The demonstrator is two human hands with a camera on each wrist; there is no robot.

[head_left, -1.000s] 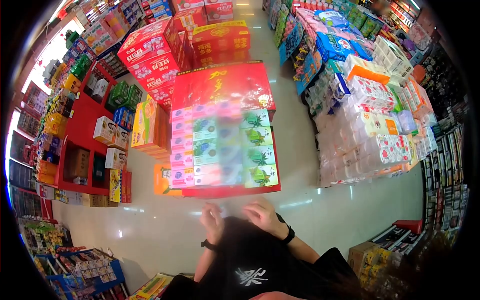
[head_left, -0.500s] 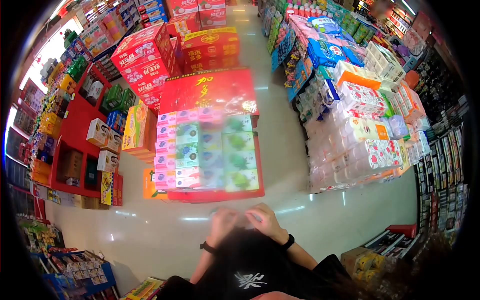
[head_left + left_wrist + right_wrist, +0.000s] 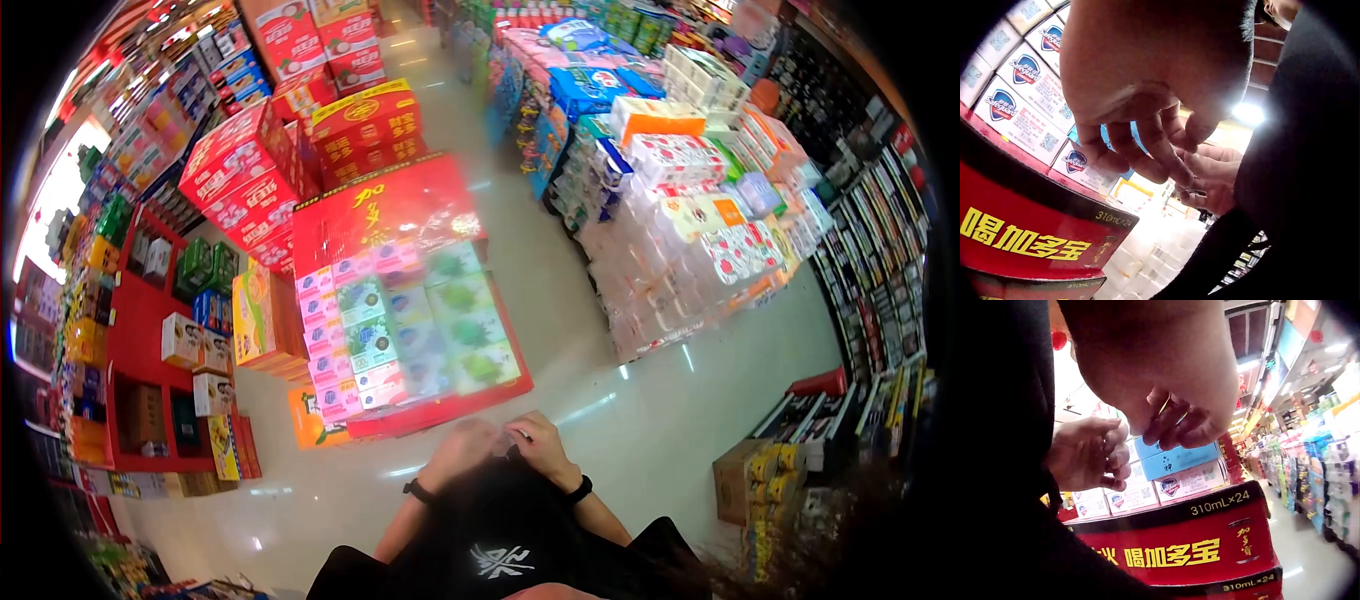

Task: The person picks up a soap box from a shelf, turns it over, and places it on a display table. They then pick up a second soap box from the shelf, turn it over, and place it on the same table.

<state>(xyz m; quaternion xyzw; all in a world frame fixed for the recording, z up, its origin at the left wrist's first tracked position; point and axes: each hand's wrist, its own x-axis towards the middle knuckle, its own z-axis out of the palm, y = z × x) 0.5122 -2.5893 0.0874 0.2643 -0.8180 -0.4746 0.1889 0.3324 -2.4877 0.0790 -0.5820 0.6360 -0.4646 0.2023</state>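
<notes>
In the head view my left hand (image 3: 465, 447) and right hand (image 3: 538, 440) are held close together in front of the black shirt, just off the near edge of a red carton display (image 3: 440, 418). Loosely curled fingers of the left hand (image 3: 1147, 94) hang beside the right hand's fingertips in the left wrist view. The right hand (image 3: 1166, 387) has its fingers bent too, with nothing seen in them. Rows of soap boxes lie on the red cartons: pink ones (image 3: 325, 340), pale green ones (image 3: 375, 342) and blurred green ones (image 3: 475, 325). White Safeguard boxes (image 3: 1029, 119) face the wrist cameras.
Red drink cartons (image 3: 240, 180) are stacked behind and left. An orange carton (image 3: 262, 320) stands beside the display, before a red shelf unit (image 3: 135, 370). Right of the aisle floor (image 3: 545, 330) is a large pile of wrapped tissue packs (image 3: 680, 270). A brown carton (image 3: 735, 490) sits at lower right.
My hands have come closer together, fingertips now nearly meeting. The head view has turned, so the display has shifted left and tilted. The soap boxes stay in place.
</notes>
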